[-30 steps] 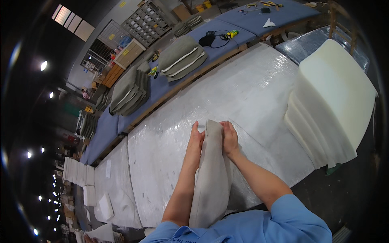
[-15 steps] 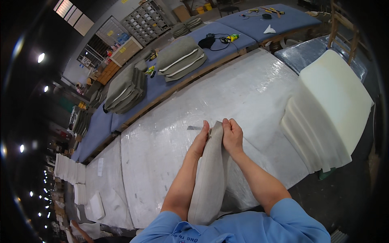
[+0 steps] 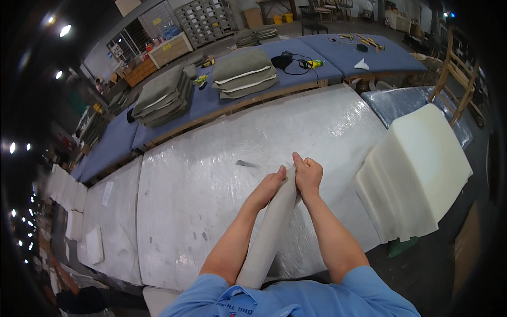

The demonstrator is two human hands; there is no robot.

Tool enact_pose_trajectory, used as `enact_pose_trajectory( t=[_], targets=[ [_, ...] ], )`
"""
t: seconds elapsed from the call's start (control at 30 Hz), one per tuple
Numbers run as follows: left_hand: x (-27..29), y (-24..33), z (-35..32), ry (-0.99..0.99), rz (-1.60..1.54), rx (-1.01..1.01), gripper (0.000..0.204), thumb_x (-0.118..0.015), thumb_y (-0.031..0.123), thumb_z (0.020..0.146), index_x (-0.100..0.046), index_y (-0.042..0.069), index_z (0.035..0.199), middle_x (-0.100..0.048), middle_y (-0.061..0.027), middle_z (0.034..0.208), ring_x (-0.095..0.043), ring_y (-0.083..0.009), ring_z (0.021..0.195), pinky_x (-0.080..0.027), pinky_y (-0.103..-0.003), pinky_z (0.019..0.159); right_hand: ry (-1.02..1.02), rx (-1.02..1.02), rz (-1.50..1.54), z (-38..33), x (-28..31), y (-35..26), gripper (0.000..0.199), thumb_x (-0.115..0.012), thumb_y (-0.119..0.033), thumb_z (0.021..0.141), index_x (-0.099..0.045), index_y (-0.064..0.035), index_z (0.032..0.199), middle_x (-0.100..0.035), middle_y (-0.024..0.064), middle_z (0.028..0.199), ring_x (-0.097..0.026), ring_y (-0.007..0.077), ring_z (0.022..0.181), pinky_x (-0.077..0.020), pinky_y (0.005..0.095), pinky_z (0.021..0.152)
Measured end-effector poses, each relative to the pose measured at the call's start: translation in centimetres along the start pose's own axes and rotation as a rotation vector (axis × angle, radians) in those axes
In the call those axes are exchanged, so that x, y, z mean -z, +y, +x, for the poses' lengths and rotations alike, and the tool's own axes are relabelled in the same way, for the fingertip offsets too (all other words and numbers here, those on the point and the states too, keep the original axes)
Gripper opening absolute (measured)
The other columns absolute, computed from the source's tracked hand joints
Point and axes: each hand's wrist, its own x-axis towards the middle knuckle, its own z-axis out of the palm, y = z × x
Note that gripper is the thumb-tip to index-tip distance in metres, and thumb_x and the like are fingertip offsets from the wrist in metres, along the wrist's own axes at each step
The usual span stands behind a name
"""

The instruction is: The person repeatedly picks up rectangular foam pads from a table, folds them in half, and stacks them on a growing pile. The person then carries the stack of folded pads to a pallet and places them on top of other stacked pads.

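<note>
A long grey fabric cushion (image 3: 270,232) runs from against my blue shirt out over the plastic-wrapped table (image 3: 195,195), seen nearly edge-on. Both hands grip its far end. My left hand (image 3: 268,188) is closed on the left edge with its thumb on top. My right hand (image 3: 308,177) pinches the right side of the same end, thumb pointing away from me. Whatever lies under the fingers is hidden. On the table beyond my left hand lies a small dark grey strip (image 3: 246,164).
White foam sheets (image 3: 422,164) are stacked at the right. Grey cushions (image 3: 244,74) sit in piles on the blue padded bench (image 3: 121,153), near corded tools (image 3: 306,63). A wooden chair frame (image 3: 457,79) stands far right. Another person (image 3: 79,296) is at lower left.
The cushion has turned to show a narrower side, and its far end now leans more to the right. Both hands keep hold of that end. The whole view has tilted and shifted.
</note>
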Motion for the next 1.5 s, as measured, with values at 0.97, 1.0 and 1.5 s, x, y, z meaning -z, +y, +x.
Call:
enact_pose_trajectory(
  t=[0.97, 1.0, 1.5],
  targets=[
    [-3.3, -0.9, -0.7, 0.264, -0.001, -0.073, 0.096, -0.032, 0.076, 0.100, -0.070, -0.010, 0.114, -0.069, -0.0227, 0.115, -0.063, -0.0275, 0.111, -0.047, -0.036, 0.100, -0.639, -0.159, -0.168, 1.7, 5.9, -3.7, 0.064, -0.062, -0.060, 0.096, -0.059, -0.0056, 0.061, -0.055, 0.0011, 0.063, -0.047, 0.0141, 0.061, -0.0411, 0.0361, 0.062],
    [-3.3, -0.9, -0.7, 0.263, -0.001, -0.071, 0.096, -0.032, 0.077, 0.100, -0.070, -0.010, 0.114, -0.069, -0.0229, 0.116, -0.063, -0.0276, 0.112, -0.047, -0.036, 0.100, -0.645, -0.129, -0.225, 1.5, 5.8, -3.8, 0.064, -0.064, -0.059, 0.096, -0.059, -0.0054, 0.061, -0.054, 0.0012, 0.062, -0.047, 0.0142, 0.060, -0.0408, 0.0366, 0.061],
    [-4.6, -2.0, 0.4, 0.292, 0.055, -0.099, 0.092, -0.035, 0.073, 0.102, -0.071, -0.011, 0.108, -0.071, -0.0225, 0.109, -0.064, -0.0266, 0.108, -0.048, -0.036, 0.098, -0.042, 0.085, -0.341, 1.1, 1.4, -1.9, 0.051, -0.073, -0.034, 0.087, -0.051, -0.0024, 0.053, -0.048, 0.0091, 0.049, -0.043, 0.0198, 0.048, -0.0410, 0.0427, 0.054]
  ],
)
